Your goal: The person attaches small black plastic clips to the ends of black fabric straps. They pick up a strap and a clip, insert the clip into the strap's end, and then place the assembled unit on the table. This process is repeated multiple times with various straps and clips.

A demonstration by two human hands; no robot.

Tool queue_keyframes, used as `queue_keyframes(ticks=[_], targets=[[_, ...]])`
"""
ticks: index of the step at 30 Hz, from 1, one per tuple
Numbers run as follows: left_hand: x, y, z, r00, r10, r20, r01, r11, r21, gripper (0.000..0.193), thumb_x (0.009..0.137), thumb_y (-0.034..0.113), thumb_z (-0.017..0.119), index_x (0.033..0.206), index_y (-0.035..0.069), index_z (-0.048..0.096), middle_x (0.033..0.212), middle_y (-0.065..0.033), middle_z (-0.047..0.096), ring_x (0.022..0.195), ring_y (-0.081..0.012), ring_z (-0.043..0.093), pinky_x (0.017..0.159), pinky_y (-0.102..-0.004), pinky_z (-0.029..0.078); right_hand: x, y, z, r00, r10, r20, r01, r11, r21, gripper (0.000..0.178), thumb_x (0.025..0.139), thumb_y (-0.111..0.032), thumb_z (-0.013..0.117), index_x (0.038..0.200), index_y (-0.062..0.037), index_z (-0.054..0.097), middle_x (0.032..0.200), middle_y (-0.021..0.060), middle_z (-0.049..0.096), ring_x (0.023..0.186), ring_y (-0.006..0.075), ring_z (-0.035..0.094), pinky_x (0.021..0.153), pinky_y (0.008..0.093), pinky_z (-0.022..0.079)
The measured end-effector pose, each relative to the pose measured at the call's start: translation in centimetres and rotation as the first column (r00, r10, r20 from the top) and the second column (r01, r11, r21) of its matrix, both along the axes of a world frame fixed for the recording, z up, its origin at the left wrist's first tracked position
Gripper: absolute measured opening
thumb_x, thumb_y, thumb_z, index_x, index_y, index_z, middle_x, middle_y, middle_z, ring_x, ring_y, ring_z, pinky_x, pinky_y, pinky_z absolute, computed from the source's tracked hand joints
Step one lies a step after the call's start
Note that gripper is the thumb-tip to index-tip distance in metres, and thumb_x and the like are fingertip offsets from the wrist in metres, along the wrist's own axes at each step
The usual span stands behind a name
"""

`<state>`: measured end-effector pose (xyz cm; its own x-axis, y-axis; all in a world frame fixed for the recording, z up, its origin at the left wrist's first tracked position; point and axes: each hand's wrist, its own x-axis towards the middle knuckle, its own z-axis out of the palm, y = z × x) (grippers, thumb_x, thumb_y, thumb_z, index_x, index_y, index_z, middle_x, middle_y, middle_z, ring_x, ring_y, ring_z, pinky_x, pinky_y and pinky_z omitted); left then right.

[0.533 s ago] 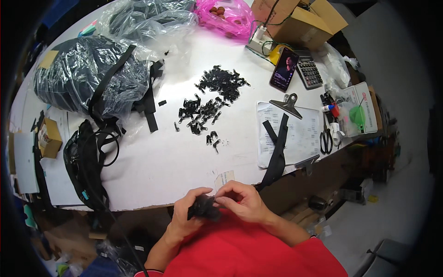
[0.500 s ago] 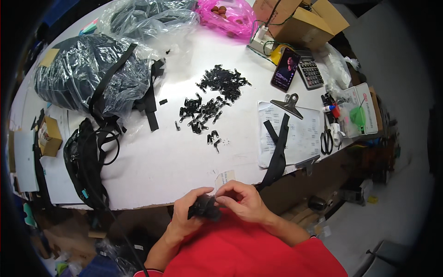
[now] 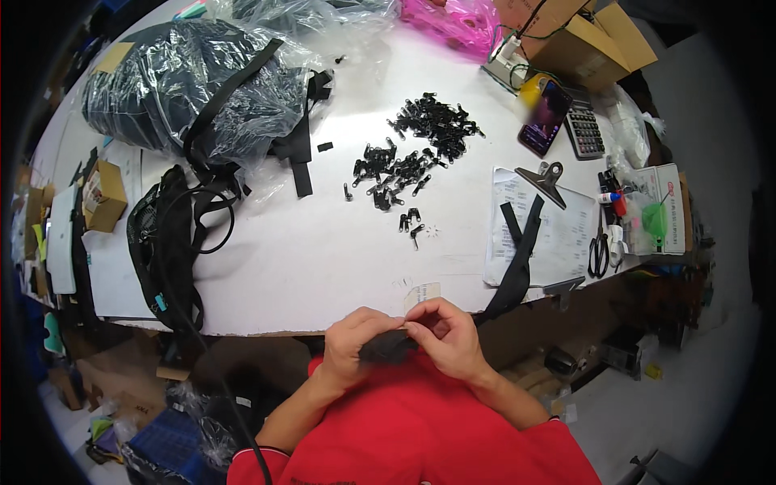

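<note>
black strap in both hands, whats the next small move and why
Probably reach the right hand to the small black clips scattered mid-table and pick one. Both hands pinch the black strap at the table edge, the left hand gripping it, and no clip is visible on it; fingers hide part.

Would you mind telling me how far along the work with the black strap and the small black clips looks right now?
Done: nothing finished can be picked out. In hand: the left hand and right hand together pinch a black strap piece at the table edge. Left: a large scatter of small black clips lies untouched mid-table, a black webbing strap lies over the clipboard, and bagged black goods wait at far left.
</note>
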<state>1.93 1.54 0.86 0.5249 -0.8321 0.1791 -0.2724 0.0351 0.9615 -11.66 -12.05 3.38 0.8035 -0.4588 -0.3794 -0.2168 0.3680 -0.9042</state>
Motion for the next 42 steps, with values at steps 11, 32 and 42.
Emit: queue_keyframes(ticks=[11,32,42], targets=[[-0.8,-0.6,-1.1,0.949,0.169,0.268,-0.152,0.985,-0.080,0.026,0.074,-0.007,0.070,0.098,0.001,0.066,0.088,-0.0130,0.067,0.075,-0.0290,0.068,0.067,-0.0346,0.055,1.6,-0.7,-2.1,0.998,0.012,-0.058,0.005,0.962,0.273,0.017,0.096,-0.006,0.065,0.111,0.0018,0.060,0.097,0.0037,0.062,0.090,0.0077,0.060,0.078,0.0225,0.052],[-0.5,-0.1,-1.2,0.860,0.205,-0.466,-0.190,0.979,0.079,0.024,0.081,-0.013,0.061,0.101,-0.003,0.070,0.092,-0.0086,0.071,0.084,-0.0150,0.067,0.080,-0.0258,0.053,1.6,-8.0,-3.7,0.931,-0.347,0.113,0.182,0.711,0.680,0.019,0.100,-0.018,0.064,0.112,-0.0027,0.062,0.097,0.0033,0.061,0.080,0.0096,0.055,0.071,0.0220,0.045],[-0.8,-1.3,0.1,0.803,0.197,-0.563,-0.177,0.980,0.089,0.018,0.088,0.000,0.074,0.104,0.000,0.066,0.093,-0.0049,0.071,0.088,-0.0099,0.065,0.081,-0.0265,0.054,1.9,-3.7,-1.4,0.967,0.038,0.253,0.149,0.718,-0.679,0.022,0.077,0.001,0.080,0.097,-0.0037,0.072,0.096,0.0091,0.071,0.085,0.0203,0.065,0.074,0.0312,0.050]])
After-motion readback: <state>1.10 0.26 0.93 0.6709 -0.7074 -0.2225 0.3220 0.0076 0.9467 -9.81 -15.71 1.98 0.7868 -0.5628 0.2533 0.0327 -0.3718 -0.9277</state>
